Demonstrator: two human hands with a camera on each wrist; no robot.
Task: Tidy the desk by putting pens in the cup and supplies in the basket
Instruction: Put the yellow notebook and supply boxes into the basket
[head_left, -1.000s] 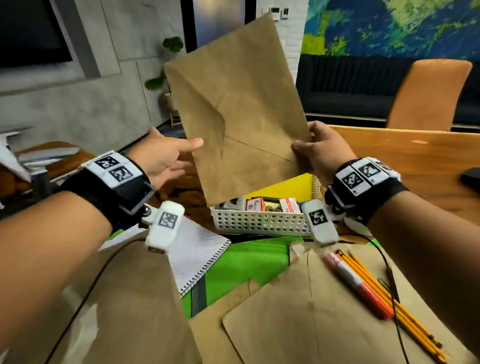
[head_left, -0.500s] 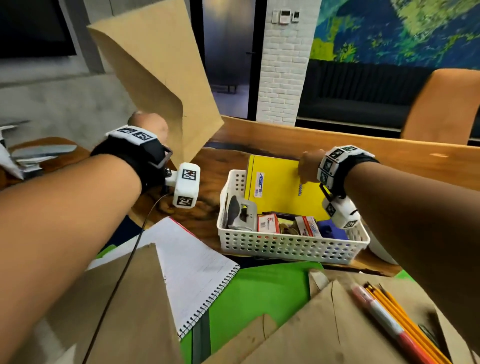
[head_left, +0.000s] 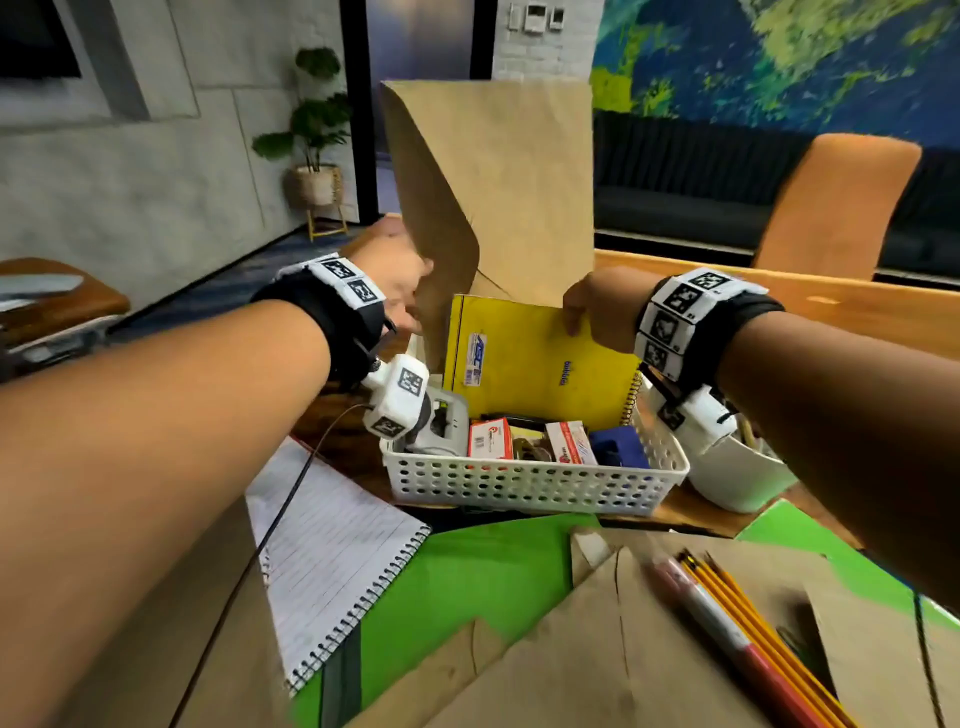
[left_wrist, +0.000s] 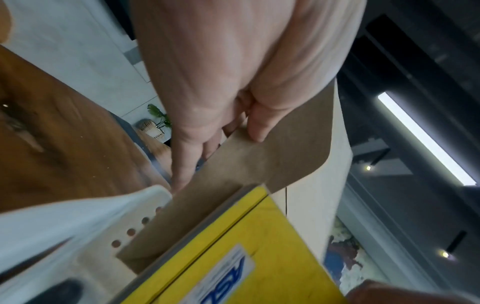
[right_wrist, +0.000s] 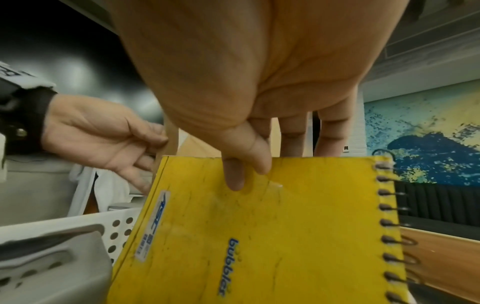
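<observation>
L grip: left hand (head_left: 387, 275) pinches the edge of the brown envelope (head_left: 511, 187), thumb on one side, fingers (left_wrist: 255, 131) on the other. Closed tight on it.
R grip: right hand (head_left: 597, 306) pinches the top edge of the yellow notebook (head_left: 535, 364), thumb in front, other fingers behind. Closed on it too.
Envelope: stands up tall, bottom going down behind the notebook, at the back of the white basket (head_left: 530, 483).
Notebook: stands in the basket, tipped fwd a bit, spiral on the right.
How to do it well: I think R hand should keep the notebook tipped fwd so the gap stays wide. L hand slides the envelope straight down, slow, so the corner won't bend on the basket wall. Let go only when it hits the bottom.
Writing: notebook says "bubbles", maybe; it's a bit fuzzy. White sticker w/ blue letters, can't read.
Left to do: pencils (head_left: 748, 618) and a red-white pen (head_left: 727, 634) lie on the counter, not in the white cup (head_left: 737, 478) yet.
</observation>
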